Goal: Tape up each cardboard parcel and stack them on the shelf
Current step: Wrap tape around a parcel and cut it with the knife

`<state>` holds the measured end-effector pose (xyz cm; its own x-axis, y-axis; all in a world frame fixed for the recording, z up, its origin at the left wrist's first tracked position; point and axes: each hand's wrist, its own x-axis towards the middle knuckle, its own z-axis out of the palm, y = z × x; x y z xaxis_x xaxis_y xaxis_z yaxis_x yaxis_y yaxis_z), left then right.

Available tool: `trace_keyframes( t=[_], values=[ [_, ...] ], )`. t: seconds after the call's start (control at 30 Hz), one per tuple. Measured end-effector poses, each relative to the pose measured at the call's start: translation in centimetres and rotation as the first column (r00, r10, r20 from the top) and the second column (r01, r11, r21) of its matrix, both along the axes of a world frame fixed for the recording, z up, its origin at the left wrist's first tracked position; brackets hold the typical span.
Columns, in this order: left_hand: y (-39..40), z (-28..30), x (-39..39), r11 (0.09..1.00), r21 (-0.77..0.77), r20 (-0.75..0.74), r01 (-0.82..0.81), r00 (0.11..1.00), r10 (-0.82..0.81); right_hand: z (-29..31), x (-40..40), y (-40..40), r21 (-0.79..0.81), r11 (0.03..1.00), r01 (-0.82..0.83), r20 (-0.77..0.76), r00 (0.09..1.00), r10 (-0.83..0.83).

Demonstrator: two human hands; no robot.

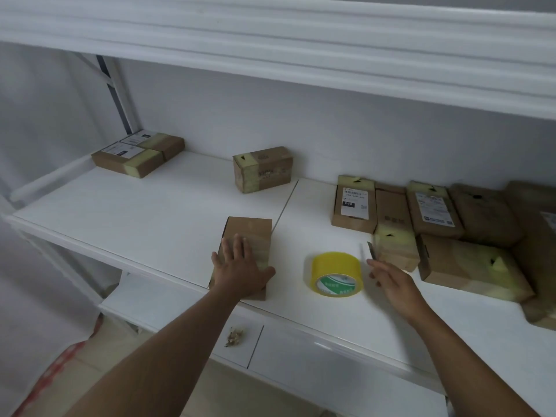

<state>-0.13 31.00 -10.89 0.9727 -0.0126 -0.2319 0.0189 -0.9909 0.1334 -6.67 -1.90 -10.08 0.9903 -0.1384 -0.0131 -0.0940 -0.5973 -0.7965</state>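
Left hand (240, 266) lies flat, fingers straight and spread, on top of a small cardboard parcel (245, 254) at the front edge of the white shelf (150, 206), just left of the board seam. Right hand (391, 281) is motion-blurred; it appears to pinch a small cutter blade (371, 251) between thumb and fingertips, blade pointing up. Yellow tape roll (336, 273) stands between the two hands, near the front edge.

Judgement: the parcel under the left palm looks taped, with a yellowish band across its near half, so the step is likely pressing the tape down or sliding the parcel to its stack. Keep the palm flat and press along the band toward the edges; keep the blade pointed away from the left hand.

Writing: the labelled parcel (354, 203) in the group of parcels (469, 236) at the right end shows "060" on a black patch; other print too small to read. The roll's green-and-white core label is illegible. Two labelled parcels (137, 155) sit at the back-left corner, and one parcel (263, 170) by the back edge.
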Motion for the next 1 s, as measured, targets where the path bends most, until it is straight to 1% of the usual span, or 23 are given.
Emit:
trace_keyframes(
  t=[0.07, 0.17, 0.2, 0.27, 0.47, 0.5, 0.57, 0.63, 0.67, 0.7, 0.77, 0.83, 0.87, 0.93, 1.0],
  values=[
    [-0.1, 0.1, 0.0, 1.000, 0.009, -0.003, 0.002, 1.000, -0.002, -1.2, -0.9, -0.1, -0.207, 0.978, -0.019, -0.003, 1.000, 0.019],
    [0.0, 0.2, 0.0, 1.000, 0.001, 0.001, -0.001, 1.000, 0.001, -2.8, -2.1, 0.0, -0.450, 0.891, -0.061, -0.055, 0.998, 0.040],
    [0.0, 0.1, 0.0, 1.000, -0.002, 0.005, -0.003, 1.000, 0.003, -3.2, -2.2, 0.0, -0.505, 0.860, -0.074, -0.085, 0.996, 0.036],
    [0.2, 0.1, -0.1, 1.000, -0.007, 0.002, -0.002, 1.000, 0.002, -3.4, -2.2, 0.1, -0.556, 0.829, -0.064, -0.113, 0.994, 0.001],
    [0.1, 0.6, -0.6, 1.000, -0.012, -0.040, 0.026, 0.999, -0.027, -3.2, -1.9, 0.5, -0.592, 0.806, -0.003, -0.070, 0.996, -0.048],
    [0.1, 0.6, -0.5, 1.000, -0.018, -0.038, 0.020, 0.999, -0.021, -2.7, -1.8, 0.7, -0.562, 0.826, 0.043, -0.041, 0.996, -0.080],
    [0.3, 0.7, -0.4, 0.998, -0.067, -0.013, 0.004, 1.000, -0.005, -1.6, -1.6, 1.6, -0.427, 0.882, 0.197, 0.064, 0.980, -0.188],
    [1.5, 1.5, -0.3, 0.980, -0.197, 0.017, -0.019, 1.000, 0.023, 0.2, -1.3, 3.4, -0.254, 0.916, 0.311, 0.203, 0.943, -0.264],
    [2.3, 2.1, -0.3, 0.952, -0.302, 0.005, -0.050, 0.999, 0.054, 1.2, -1.2, 4.6, -0.183, 0.931, 0.317, 0.257, 0.929, -0.266],
    [3.4, 2.4, -0.1, 0.899, -0.429, -0.010, -0.085, 0.996, 0.089, 2.2, -1.2, 6.0, -0.136, 0.948, 0.287, 0.299, 0.924, -0.237],
    [5.7, 1.8, 0.2, 0.745, -0.637, -0.091, -0.197, 0.979, 0.181, 3.7, -1.0, 8.7, -0.083, 0.983, 0.161, 0.359, 0.926, -0.121],
    [7.6, 0.3, 0.4, 0.602, -0.735, -0.222, -0.312, 0.950, 0.221, 4.9, -0.5, 11.4, -0.024, 0.999, 0.025, 0.342, 0.939, -0.015],
    [7.9, 0.8, -0.2, 0.525, -0.783, -0.257, -0.335, 0.942, 0.217, 5.4, -0.2, 12.8, 0.004, 1.000, -0.028, 0.296, 0.955, 0.026],
    [7.7, 2.5, -1.7, 0.374, -0.860, -0.286, -0.346, 0.936, 0.206, 5.6, 1.0, 15.8, 0.032, 0.991, -0.128, 0.140, 0.983, 0.122],
    [7.2, 4.0, -3.0, 0.288, -0.887, -0.307, -0.360, 0.927, 0.213, 5.3, 2.1, 18.9, 0.083, 0.970, -0.229, -0.050, 0.971, 0.234]
  ],
)
